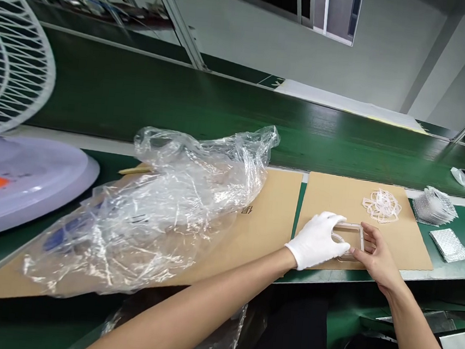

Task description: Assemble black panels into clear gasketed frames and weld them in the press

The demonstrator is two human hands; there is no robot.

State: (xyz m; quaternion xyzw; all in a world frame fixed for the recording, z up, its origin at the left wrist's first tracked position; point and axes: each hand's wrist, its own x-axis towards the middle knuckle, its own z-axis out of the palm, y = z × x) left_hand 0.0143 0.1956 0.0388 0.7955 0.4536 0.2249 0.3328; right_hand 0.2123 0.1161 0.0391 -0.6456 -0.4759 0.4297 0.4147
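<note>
My left hand [320, 240] wears a white glove and grips the left side of a thin clear rectangular frame [354, 228] lying on a brown cardboard sheet [337, 198]. My bare right hand [376, 255] pinches the same frame at its right and lower edge. Both hands rest on the cardboard near its front edge. A tangled pile of thin white frame-shaped gaskets [381, 204] lies on the cardboard just behind my hands.
A big crumpled clear plastic bag [163, 212] covers a second cardboard sheet [271, 222] at left. A white fan [14, 175] stands at far left. Silvery foil packets [448, 244] and a stack of them [435, 205] lie at right. A green conveyor belt [222, 113] runs behind.
</note>
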